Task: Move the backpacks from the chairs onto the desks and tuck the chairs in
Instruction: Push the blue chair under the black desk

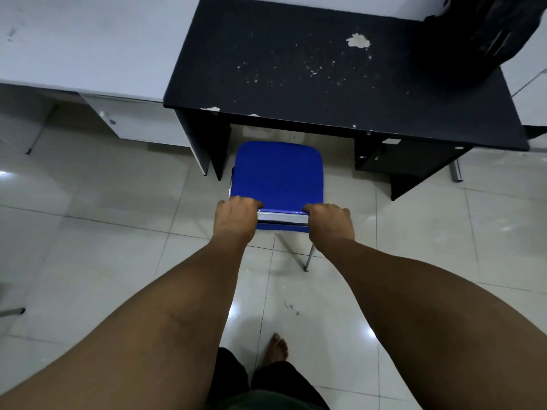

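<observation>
A blue padded chair (278,173) with chrome legs stands in front of the black desk (296,72), its seat bare and its front edge just at the desk's knee opening. My left hand (236,217) grips the left end of the chair's backrest top. My right hand (330,221) grips the right end of the same backrest. A black backpack (485,34) rests on the far right corner of the desk, partly cut off by the frame.
A white desk (83,39) with a drawer unit adjoins the black desk on the left. The black desk has a drawer block (408,161) under its right side. Glossy tiled floor (88,261) surrounds the chair. My bare foot (276,349) is below.
</observation>
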`<state>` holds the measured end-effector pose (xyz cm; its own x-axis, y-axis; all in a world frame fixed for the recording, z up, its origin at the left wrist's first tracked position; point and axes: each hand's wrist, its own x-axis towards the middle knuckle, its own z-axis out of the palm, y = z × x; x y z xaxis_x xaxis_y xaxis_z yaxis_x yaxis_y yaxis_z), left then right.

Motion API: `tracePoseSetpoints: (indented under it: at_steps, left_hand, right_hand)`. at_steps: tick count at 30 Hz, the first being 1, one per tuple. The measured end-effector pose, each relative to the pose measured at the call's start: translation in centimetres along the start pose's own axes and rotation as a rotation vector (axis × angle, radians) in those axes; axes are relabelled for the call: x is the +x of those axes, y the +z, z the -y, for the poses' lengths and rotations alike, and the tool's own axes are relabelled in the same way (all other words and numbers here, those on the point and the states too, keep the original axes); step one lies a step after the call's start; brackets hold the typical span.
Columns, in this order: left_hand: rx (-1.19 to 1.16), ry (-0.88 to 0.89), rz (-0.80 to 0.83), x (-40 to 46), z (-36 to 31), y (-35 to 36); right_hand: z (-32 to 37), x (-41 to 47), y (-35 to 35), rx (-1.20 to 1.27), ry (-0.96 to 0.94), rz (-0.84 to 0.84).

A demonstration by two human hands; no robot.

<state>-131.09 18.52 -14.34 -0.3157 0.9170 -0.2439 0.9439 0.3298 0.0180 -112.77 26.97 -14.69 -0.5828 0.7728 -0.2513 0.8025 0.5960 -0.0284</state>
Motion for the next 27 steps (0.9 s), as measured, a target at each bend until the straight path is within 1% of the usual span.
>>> tracePoseSetpoints:
  at_steps: [8, 18, 23, 27]
  left_hand:
    - [-0.01, 0.02, -0.005, 5.1, 0.6, -1.2]
    - [0.006, 0.113, 0.034, 11.6, 3.2, -2.8]
    - [0.024, 0.14, 0.027, 14.1, 3.9, -3.6]
    - [-0.012, 0.15, 0.04, 15.7, 4.2, -3.6]
  right_hand:
    - [-0.8, 5.0, -1.4, -0.012, 0.025, -0.005]
    - [-0.2, 10.6, -3.3, -0.048, 0.103, 0.004]
    - [-0.2, 12.8, -4.0, -0.036, 0.119, 0.009]
    - [-0.5, 14.0, -4.2, -0.025, 0.115, 0.007]
